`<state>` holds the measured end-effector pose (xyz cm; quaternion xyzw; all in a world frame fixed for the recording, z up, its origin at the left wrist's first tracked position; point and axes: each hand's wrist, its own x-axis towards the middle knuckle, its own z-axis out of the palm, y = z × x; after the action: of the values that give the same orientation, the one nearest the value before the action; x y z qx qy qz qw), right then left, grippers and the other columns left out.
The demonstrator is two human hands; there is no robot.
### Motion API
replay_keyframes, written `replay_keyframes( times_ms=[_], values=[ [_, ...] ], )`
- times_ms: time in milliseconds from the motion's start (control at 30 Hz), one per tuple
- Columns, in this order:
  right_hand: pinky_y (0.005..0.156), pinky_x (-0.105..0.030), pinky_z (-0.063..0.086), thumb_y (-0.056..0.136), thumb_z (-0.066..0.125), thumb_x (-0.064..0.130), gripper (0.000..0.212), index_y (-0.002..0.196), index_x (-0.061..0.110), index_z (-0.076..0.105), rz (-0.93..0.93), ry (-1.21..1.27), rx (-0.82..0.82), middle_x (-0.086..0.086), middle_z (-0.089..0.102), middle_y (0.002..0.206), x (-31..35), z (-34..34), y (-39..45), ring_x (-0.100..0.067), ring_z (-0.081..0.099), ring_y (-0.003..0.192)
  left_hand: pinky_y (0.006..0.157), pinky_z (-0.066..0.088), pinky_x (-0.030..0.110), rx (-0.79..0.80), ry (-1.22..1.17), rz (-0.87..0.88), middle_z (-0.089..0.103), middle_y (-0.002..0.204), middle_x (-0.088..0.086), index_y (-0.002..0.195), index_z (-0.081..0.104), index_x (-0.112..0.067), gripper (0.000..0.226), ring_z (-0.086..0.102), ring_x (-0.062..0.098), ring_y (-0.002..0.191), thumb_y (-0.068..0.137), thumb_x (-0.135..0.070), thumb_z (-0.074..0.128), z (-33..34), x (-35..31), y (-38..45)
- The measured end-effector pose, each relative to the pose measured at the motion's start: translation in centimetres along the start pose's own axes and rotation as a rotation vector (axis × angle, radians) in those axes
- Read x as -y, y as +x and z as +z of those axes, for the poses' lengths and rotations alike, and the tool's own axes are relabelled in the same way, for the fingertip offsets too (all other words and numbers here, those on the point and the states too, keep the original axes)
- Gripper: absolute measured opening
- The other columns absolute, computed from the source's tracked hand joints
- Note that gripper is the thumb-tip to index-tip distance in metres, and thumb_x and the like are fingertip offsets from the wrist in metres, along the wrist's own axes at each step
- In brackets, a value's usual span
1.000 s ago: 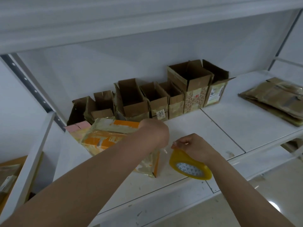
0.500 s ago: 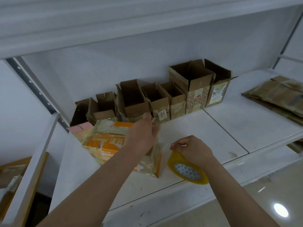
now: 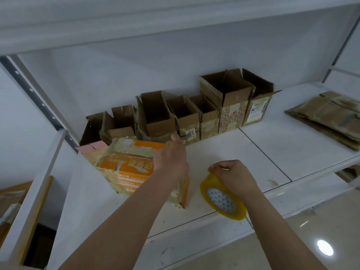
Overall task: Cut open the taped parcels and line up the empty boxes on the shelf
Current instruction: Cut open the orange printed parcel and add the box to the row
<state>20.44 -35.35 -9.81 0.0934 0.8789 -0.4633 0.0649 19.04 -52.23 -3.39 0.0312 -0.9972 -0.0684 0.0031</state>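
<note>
An orange parcel (image 3: 126, 169) wrapped in clear tape lies on the white shelf (image 3: 272, 152), near its front. My left hand (image 3: 171, 158) hovers over the parcel's right end with fingers curled, pinching a small grey blade tip (image 3: 187, 136) that pokes out past them. Right of the parcel, my right hand (image 3: 233, 176) grips a yellow tape roll (image 3: 222, 200) at the shelf's front edge, fingers pinched at the roll's top. A row of several open empty cardboard boxes (image 3: 226, 94) stands along the back wall.
A pink box (image 3: 91, 148) sits behind the parcel at the left. Flattened cardboard (image 3: 327, 115) is stacked at the far right of the shelf. An upper shelf (image 3: 175, 22) hangs overhead, and a white upright (image 3: 29, 191) bounds the left side.
My left hand has moved away from the right hand, up and toward the back over the parcel. The right hand and the tape roll have stayed almost still.
</note>
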Motion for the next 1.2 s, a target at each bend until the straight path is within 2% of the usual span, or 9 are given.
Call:
replay_keyframes(
  times_ms=[133,300,600,700,767,867,933,1067,1200],
  values=[
    [0.087,-0.037,0.054,0.087,0.063,0.047,0.018,0.073,0.044,0.073,0.011,0.001,-0.003,0.018,0.070,0.096,0.2,0.0,0.1,-0.010,0.064,0.088,0.068,0.041,0.032,0.002,0.033,0.098,0.055,0.114,0.010,0.126,0.041,-0.008,0.044,0.059,0.029,0.101,0.090,-0.016,0.063,-0.1,0.6,-0.7],
    [0.088,-0.041,0.055,0.085,0.063,0.048,0.014,0.078,0.046,0.076,-0.004,0.024,0.018,0.018,0.072,0.095,0.7,0.0,0.1,-0.012,0.067,0.089,0.067,0.051,0.041,0.085,-0.065,0.363,0.048,0.090,-0.001,0.111,0.042,-0.019,0.030,0.057,0.024,0.086,0.087,-0.020,0.060,-0.1,3.6,-3.3],
    [0.092,-0.042,0.054,0.085,0.069,0.042,0.013,0.077,0.038,0.078,-0.022,0.032,0.105,0.015,0.073,0.089,2.4,0.4,-1.1,-0.011,0.067,0.089,0.081,0.046,0.032,0.283,0.049,0.701,0.057,0.112,-0.009,0.122,0.052,-0.029,0.040,0.052,0.011,0.100,0.086,-0.020,0.066,-4.0,9.0,-5.6],
    [0.088,-0.041,0.057,0.089,0.068,0.036,0.016,0.079,0.032,0.080,-0.036,0.129,0.134,0.008,0.075,0.085,3.3,0.4,-2.5,-0.015,0.070,0.086,0.076,0.041,0.021,0.275,0.026,0.641,0.056,0.117,-0.012,0.136,0.044,-0.033,0.056,0.051,0.004,0.097,0.086,-0.026,0.068,-4.5,10.8,-5.4],
    [0.086,-0.040,0.058,0.092,0.064,0.036,0.019,0.082,0.030,0.080,-0.069,0.157,0.154,0.007,0.076,0.086,4.0,0.3,-3.5,-0.016,0.071,0.086,0.065,0.036,0.012,0.235,-0.211,0.516,0.056,0.099,-0.016,0.135,0.041,-0.035,0.059,0.053,-0.003,0.079,0.085,-0.034,0.071,-4.4,11.1,-5.7],
    [0.086,-0.037,0.058,0.093,0.063,0.036,0.020,0.086,0.030,0.080,-0.131,0.172,0.128,0.010,0.075,0.088,5.4,0.0,-4.8,-0.013,0.070,0.086,0.054,0.040,0.010,-0.064,-0.708,0.211,0.063,0.073,-0.012,0.100,0.059,-0.031,0.021,0.057,-0.005,0.055,0.085,-0.042,0.070,-4.2,9.6,-6.5],
    [0.087,-0.037,0.057,0.094,0.062,0.035,0.020,0.086,0.031,0.080,-0.174,0.179,0.120,0.011,0.075,0.086,6.4,-0.2,-5.7,-0.011,0.070,0.086,0.055,0.044,0.009,-0.133,-0.840,0.063,0.066,0.073,-0.011,0.093,0.063,-0.029,0.032,0.061,-0.006,0.060,0.079,-0.058,0.069,-4.0,8.3,-7.0],
    [0.084,-0.039,0.058,0.094,0.062,0.031,0.021,0.083,0.032,0.080,-0.232,0.195,0.126,0.009,0.076,0.081,7.8,-0.5,-7.5,-0.011,0.072,0.082,0.068,0.048,0.024,0.069,-0.732,0.141,0.061,0.094,-0.016,0.101,0.053,-0.030,0.080,0.060,0.002,0.087,0.050,-0.091,0.058,-3.7,5.4,-8.0],
    [0.082,-0.043,0.059,0.095,0.061,0.030,0.024,0.084,0.022,0.080,-0.244,0.250,0.148,-0.001,0.076,0.077,8.3,-0.5,-8.7,-0.017,0.073,0.077,0.069,0.052,0.025,0.041,-0.665,0.190,0.063,0.090,-0.015,0.099,0.054,-0.027,0.072,0.060,0.000,0.083,0.052,-0.078,0.072,-3.1,4.2,-8.2]
  ],
)
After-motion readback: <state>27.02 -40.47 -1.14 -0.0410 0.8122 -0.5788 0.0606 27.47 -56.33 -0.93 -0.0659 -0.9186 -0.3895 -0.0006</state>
